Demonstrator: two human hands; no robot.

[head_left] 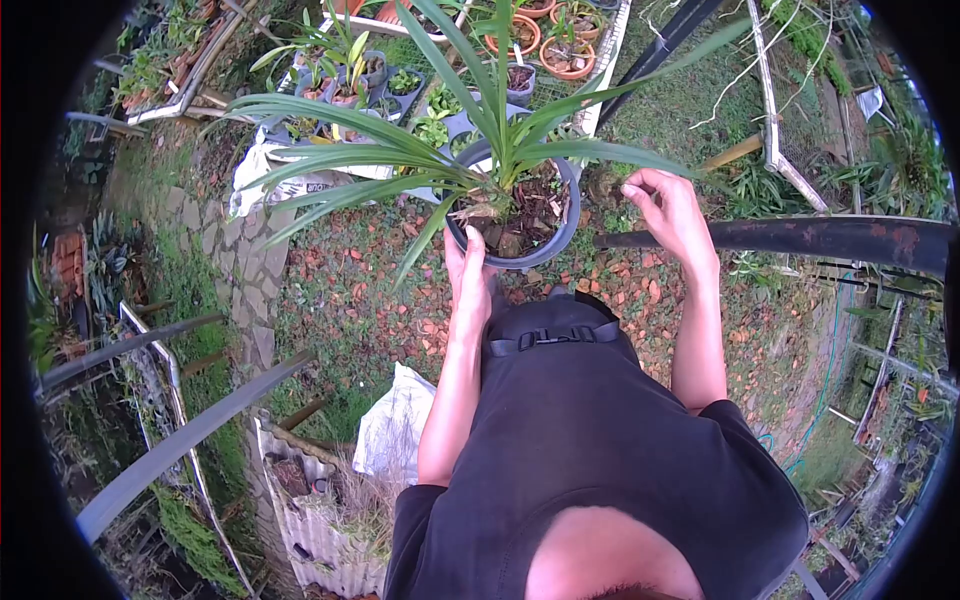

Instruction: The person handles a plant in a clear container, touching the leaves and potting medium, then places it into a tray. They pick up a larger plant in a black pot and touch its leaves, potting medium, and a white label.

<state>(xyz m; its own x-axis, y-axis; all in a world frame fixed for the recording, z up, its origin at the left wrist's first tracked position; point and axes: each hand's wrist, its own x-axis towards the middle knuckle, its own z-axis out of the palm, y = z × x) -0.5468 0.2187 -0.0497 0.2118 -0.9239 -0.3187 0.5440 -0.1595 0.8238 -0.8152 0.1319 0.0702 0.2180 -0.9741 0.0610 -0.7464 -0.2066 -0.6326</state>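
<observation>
Presently, upper centre of frame: our left hand [468, 285] cups the grey potted plant [515, 215] from below, fingers wrapped, bearing its weight; our right hand [672, 212], loosely curled and empty, hovers beside the rim

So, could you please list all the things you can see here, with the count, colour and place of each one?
pot: one, grey, centre, held up in front of the person
plant: one, long green leaves, growing in the pot
small pots: several, orange and grey, top centre on the ground
white sack: one, lower centre on the ground
metal bar: one, dark and rusty, right
left hand: grip on the pot's near side
right hand: beside the pot, fingers curled; what it holds is unclear
</observation>
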